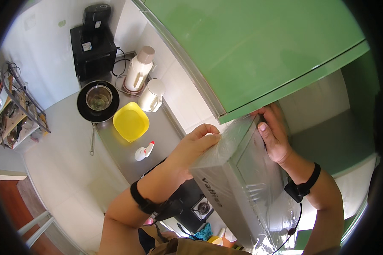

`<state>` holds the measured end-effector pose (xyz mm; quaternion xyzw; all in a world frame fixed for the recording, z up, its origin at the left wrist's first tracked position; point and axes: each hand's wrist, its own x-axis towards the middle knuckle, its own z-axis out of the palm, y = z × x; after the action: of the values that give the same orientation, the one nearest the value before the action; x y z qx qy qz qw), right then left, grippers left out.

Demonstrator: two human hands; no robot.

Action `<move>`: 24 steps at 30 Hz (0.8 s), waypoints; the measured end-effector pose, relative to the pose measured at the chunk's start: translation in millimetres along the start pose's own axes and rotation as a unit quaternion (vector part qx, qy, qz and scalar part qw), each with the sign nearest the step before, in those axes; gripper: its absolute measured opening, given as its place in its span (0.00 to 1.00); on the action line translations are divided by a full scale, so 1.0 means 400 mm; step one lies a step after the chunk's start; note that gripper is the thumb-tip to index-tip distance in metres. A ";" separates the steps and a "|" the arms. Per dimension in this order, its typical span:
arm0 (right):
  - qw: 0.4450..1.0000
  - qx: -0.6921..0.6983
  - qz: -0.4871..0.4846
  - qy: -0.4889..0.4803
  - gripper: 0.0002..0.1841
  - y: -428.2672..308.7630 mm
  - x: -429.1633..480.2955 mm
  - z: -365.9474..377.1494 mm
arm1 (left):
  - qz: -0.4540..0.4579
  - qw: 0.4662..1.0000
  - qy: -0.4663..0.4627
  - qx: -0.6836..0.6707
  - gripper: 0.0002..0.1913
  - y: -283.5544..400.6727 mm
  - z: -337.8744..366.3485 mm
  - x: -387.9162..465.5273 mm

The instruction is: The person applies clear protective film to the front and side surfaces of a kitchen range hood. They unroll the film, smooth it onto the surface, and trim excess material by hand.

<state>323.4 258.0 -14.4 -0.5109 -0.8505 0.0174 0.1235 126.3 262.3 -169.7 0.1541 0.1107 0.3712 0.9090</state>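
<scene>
A grey range hood (223, 191) covered in clear plastic film (239, 140) stands out below the green cabinet (261, 57). At its near left edge, my left hand (201, 140) has thumb and forefinger brought together at the film; whether film is pinched between them is hard to tell. My right hand (273, 134) lies against the hood's other side, close under the cabinet's lower edge, with its thumb apart from the fingers. Its fingertips are partly hidden. Both forearms wear black straps, and a thin cable hangs from the right one.
Below are a gas stove (204, 208) and a steel counter (115, 149) bearing a spray bottle (143, 152), yellow basin (131, 122), black pan (83, 105), white kettle (151, 95), vacuum flask (140, 70) and black oven-like appliance (95, 60). A loaded rack (19, 111) stands far left.
</scene>
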 end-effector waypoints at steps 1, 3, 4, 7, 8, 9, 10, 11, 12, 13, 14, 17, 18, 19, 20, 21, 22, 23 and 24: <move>1.000 0.006 -0.004 0.006 0.22 -0.002 0.000 0.003 | 0.013 0.999 -0.031 -0.029 0.05 -0.011 -0.009 0.011; 1.000 -0.006 -0.007 0.009 0.19 -0.004 0.000 0.001 | 0.053 0.998 0.021 0.028 0.05 -0.032 -0.032 0.042; 1.000 -0.008 -0.006 0.017 0.18 -0.004 0.000 0.000 | 0.081 0.995 0.030 0.053 0.05 -0.037 -0.044 0.056; 0.998 -0.025 -0.037 0.049 0.17 0.004 -0.003 0.006 | 0.129 0.952 0.247 0.126 0.09 -0.026 -0.099 0.028; 0.997 -0.003 -0.020 0.074 0.20 0.009 -0.006 0.015 | 0.219 0.916 0.315 0.115 0.09 -0.013 -0.112 0.002; 0.996 0.002 -0.014 0.086 0.20 0.017 -0.007 0.019 | 0.322 0.902 0.286 0.034 0.11 0.000 -0.120 -0.031; 0.995 0.007 -0.001 0.095 0.21 0.026 -0.012 0.024 | 0.412 0.894 0.172 0.021 0.16 0.011 -0.119 -0.069; 0.994 0.011 0.001 0.107 0.22 0.034 -0.021 0.029 | 0.452 0.883 0.062 0.110 0.25 0.020 -0.110 -0.104; 0.995 -0.003 0.014 0.096 0.24 0.044 -0.018 0.030 | 0.418 0.895 -0.024 0.151 0.30 0.025 -0.090 -0.121; 0.996 -0.001 0.021 0.081 0.24 0.049 -0.016 0.032 | 0.374 0.912 -0.103 0.135 0.35 0.030 -0.066 -0.135; 0.997 -0.001 0.026 0.068 0.24 0.052 -0.012 0.030 | 0.281 0.934 -0.146 0.165 0.39 0.037 -0.041 -0.142; 0.992 0.112 0.059 0.013 0.30 0.036 0.008 -0.009 | 0.178 0.945 -0.160 0.221 0.40 0.065 0.017 -0.135; 0.987 0.142 0.080 0.009 0.33 0.022 0.013 -0.035 | 0.158 0.955 -0.139 0.209 0.40 0.073 0.025 -0.132; 0.977 0.158 0.141 -0.006 0.36 0.004 0.012 -0.058 | 0.138 0.960 -0.122 0.211 0.41 0.087 0.025 -0.124; 0.977 0.188 0.102 0.006 0.37 -0.022 -0.002 -0.088 | 0.118 0.962 -0.141 0.203 0.41 0.101 0.023 -0.117; 0.973 0.204 0.107 0.009 0.39 -0.042 -0.022 -0.130 | 0.104 0.956 -0.172 0.212 0.41 0.114 0.019 -0.108; 0.970 0.214 0.113 0.014 0.41 -0.064 -0.052 -0.175 | 0.092 0.968 -0.106 0.207 0.44 0.116 0.015 -0.098; 0.966 0.227 0.119 0.014 0.42 -0.088 -0.089 -0.224 | 0.050 0.976 -0.083 0.194 0.46 0.132 0.017 -0.089; 0.963 0.238 0.122 0.015 0.42 -0.118 -0.127 -0.265 | 0.037 0.977 -0.109 0.182 0.47 0.134 0.021 -0.083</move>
<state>329.5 180.7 86.0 -0.5671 -0.7510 0.2263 0.2513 71.3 273.6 -139.7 0.3603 0.0703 0.3592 0.8580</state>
